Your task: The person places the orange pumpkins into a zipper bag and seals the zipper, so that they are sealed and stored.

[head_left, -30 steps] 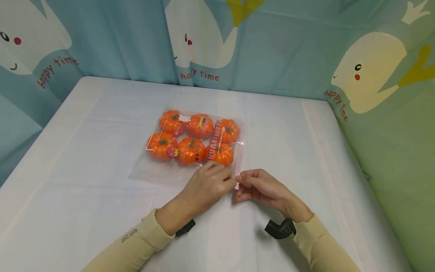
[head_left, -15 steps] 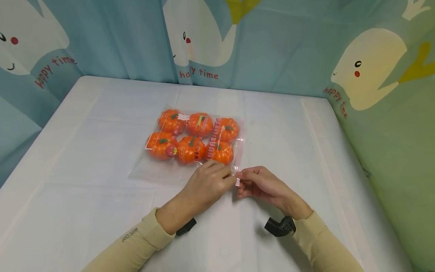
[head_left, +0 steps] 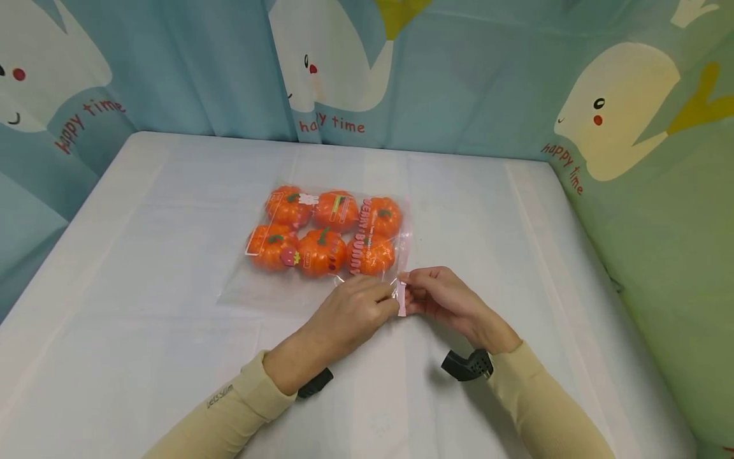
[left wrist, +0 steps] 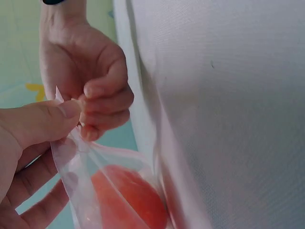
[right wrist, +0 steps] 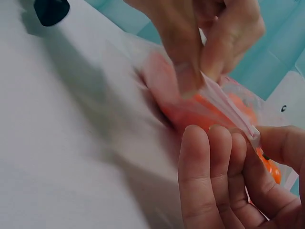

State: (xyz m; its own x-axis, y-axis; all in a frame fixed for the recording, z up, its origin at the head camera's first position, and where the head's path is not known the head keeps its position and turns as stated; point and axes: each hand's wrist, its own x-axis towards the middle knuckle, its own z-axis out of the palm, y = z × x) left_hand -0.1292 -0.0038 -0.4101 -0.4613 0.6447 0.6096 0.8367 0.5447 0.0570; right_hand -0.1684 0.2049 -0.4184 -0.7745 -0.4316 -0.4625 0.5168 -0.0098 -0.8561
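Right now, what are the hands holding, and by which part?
The clear bag, by its pink edge: the left hand pinches its near end, the right hand slightly farther.

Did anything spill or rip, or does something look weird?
Nothing really stands out. The six pumpkins sit in two rows inside the bag, and I see no spill or rip. The left hand and right hand pinch its pink edge.
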